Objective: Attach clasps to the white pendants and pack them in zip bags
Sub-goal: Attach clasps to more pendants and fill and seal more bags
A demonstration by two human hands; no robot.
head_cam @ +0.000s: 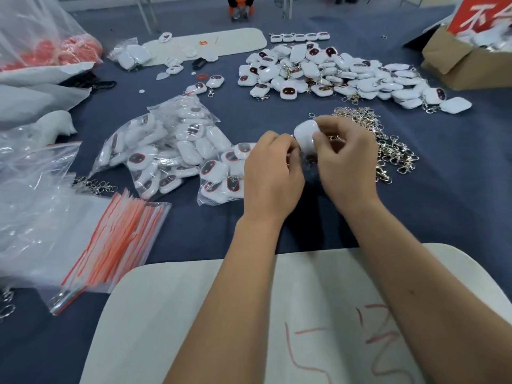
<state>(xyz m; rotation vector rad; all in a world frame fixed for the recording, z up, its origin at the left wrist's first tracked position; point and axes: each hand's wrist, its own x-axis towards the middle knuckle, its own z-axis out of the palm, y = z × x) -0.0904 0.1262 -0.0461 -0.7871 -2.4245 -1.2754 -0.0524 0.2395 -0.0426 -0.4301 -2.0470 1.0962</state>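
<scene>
Pendants [340, 76] heaped on blue tablecloth [277, 117]; cardboard box [454, 59] at far right.

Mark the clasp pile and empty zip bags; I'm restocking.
clasp pile [388, 145]: head view, middle of the metal heap.
empty zip bags [116, 239]: head view, orange-striped tops of the stack.

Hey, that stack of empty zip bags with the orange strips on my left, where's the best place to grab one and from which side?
Take a zip bag by its orange-striped end, coming in from the right with your left hand. The bags lie flat and fanned, so those staggered edges are probably the easiest place to pinch a single one.
</scene>
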